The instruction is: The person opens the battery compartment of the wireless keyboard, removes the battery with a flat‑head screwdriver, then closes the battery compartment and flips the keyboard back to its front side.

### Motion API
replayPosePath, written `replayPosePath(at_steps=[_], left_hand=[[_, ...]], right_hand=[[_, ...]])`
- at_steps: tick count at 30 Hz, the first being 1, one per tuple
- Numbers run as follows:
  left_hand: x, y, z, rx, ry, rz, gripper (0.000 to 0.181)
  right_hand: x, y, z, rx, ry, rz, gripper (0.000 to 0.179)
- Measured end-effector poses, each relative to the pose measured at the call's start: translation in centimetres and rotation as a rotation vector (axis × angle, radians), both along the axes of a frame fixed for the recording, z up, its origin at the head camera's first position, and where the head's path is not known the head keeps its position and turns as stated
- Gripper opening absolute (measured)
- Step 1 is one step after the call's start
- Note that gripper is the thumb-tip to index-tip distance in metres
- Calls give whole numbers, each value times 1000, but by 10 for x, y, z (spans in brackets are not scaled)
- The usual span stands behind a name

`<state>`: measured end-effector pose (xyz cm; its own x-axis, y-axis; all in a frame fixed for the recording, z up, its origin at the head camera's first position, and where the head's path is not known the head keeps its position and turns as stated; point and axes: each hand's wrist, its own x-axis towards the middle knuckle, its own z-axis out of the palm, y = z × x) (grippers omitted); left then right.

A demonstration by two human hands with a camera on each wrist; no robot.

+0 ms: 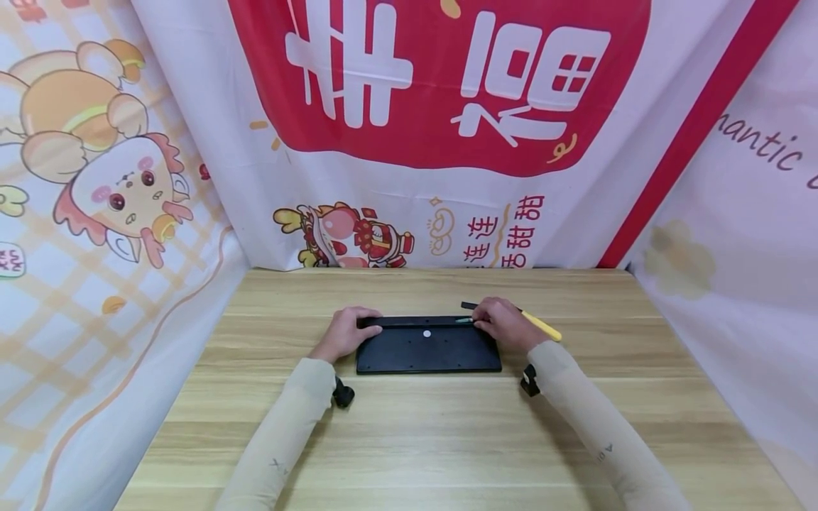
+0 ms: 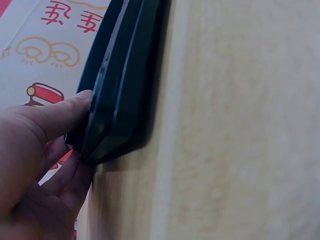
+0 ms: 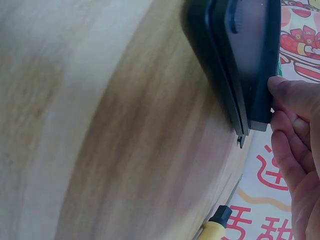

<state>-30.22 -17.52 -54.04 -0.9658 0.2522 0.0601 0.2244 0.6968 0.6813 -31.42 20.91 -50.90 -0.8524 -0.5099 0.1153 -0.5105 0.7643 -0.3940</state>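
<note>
A black keyboard [image 1: 428, 351] lies underside up on the table, its raised strip along the far edge and a round white sticker near the middle. My left hand [image 1: 348, 332] grips the far left corner, thumb on top; the left wrist view shows the thumb [image 2: 75, 107] pressed to the edge and fingers below. At the far right corner my right hand [image 1: 508, 323] pinches the end of a small green battery [image 1: 463, 320] at the raised strip. Its curled fingers [image 3: 290, 150] sit close beside the keyboard's end in the right wrist view.
Beyond the right hand lies a yellow-handled tool [image 1: 543, 326], partly hidden by that hand. A short black strip [image 1: 469, 305] shows just behind the keyboard. Printed cloth [image 1: 409, 213] hangs at the back edge of the wooden table [image 1: 428, 440] and along both sides.
</note>
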Motion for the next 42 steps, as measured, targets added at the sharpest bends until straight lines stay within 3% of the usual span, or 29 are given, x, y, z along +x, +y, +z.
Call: replayPosePath(at_steps=[14,28,42], left_hand=[[1,-1,0,5,5,-15,31],[0,-1,1,5,18,-22,32],[1,1,3,-6,15,-8,31]], right_hand=[[5,1,0,-26,25,-12,10],[6,-4,3,40,-1,-26,12],[3,3,-4,-137,-51,-43,10]])
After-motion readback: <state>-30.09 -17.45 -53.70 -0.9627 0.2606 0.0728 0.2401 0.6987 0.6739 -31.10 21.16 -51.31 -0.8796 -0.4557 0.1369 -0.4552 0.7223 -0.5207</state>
